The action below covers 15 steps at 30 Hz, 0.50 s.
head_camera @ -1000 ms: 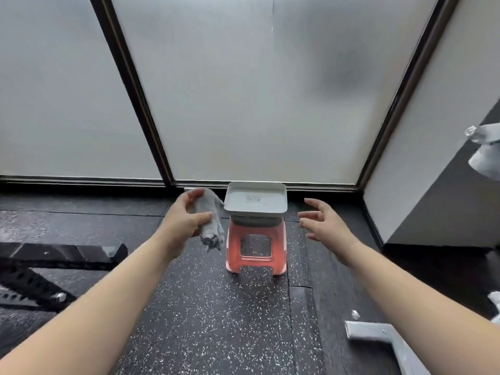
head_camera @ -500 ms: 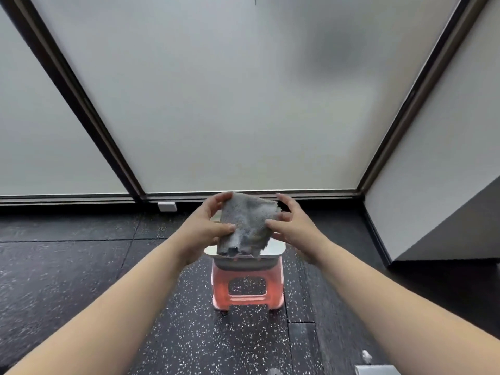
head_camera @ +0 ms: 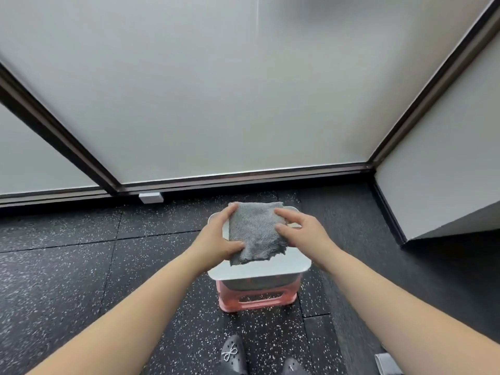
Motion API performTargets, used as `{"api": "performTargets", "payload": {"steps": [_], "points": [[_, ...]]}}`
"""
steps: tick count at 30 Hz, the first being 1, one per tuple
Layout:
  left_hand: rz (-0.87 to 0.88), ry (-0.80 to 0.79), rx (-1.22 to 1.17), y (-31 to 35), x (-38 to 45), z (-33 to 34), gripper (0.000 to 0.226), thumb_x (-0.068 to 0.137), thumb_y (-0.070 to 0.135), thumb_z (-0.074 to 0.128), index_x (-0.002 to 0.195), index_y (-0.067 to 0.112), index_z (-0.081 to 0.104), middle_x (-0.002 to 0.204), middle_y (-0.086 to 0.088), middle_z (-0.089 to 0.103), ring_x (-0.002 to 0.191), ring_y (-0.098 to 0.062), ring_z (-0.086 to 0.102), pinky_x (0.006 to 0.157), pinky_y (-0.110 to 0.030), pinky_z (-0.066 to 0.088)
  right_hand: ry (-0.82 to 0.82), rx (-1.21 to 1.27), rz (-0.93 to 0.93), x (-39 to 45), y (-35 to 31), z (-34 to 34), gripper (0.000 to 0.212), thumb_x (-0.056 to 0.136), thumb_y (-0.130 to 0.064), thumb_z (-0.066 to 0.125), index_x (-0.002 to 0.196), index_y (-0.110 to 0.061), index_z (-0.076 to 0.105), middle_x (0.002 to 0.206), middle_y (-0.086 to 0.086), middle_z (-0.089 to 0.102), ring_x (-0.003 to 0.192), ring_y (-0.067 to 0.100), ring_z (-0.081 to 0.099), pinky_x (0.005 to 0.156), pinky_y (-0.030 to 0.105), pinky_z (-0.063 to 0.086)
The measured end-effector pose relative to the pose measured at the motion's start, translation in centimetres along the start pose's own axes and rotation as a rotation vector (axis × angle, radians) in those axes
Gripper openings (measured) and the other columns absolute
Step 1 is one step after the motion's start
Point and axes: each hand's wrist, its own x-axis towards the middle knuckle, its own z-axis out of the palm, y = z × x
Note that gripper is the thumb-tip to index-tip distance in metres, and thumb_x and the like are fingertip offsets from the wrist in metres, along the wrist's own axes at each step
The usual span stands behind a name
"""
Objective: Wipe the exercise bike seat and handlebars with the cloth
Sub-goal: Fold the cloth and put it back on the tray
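Grey cloth (head_camera: 253, 234) is held spread over a white tray (head_camera: 284, 262) set on a pink plastic stool (head_camera: 257, 300). Left hand (head_camera: 216, 238) pinches its left edge; right hand (head_camera: 303, 232) pinches its right edge. Speckled black rubber floor (head_camera: 81, 266) below.

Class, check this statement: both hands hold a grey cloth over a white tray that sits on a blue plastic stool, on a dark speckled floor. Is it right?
Not quite. The head view shows the stool is pink, not blue. The rest stands: the left hand and right hand hold the grey cloth over the white tray on that stool, on the dark speckled floor.
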Motion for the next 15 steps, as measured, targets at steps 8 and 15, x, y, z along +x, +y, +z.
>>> {"api": "performTargets", "payload": {"steps": [8,15], "points": [[-0.157,-0.135,0.048,-7.7,9.1,2.6,0.102,0.071,0.008,0.076,0.146,0.04,0.014,0.144,-0.001,0.042,0.089,-0.025,0.067,0.075,-0.036,0.059,-0.078,-0.27,0.055,9.3,7.4,1.7,0.079,0.077,-0.009,0.075,0.144,-0.025,0.036,0.129,-0.002,0.044,0.09,0.017,0.06,0.068,0.009,0.045],[-0.192,-0.201,0.19,-15.1,15.6,5.9,0.106,0.067,0.013,0.076,0.145,0.041,0.011,0.152,0.014,0.025,0.118,-0.027,0.055,0.096,-0.041,0.048,-0.113,-0.323,0.088,15.3,15.5,3.9,0.066,0.079,-0.006,0.072,0.139,-0.023,0.047,0.11,-0.01,0.042,0.073,0.003,0.045,0.073,0.003,0.039]]}}
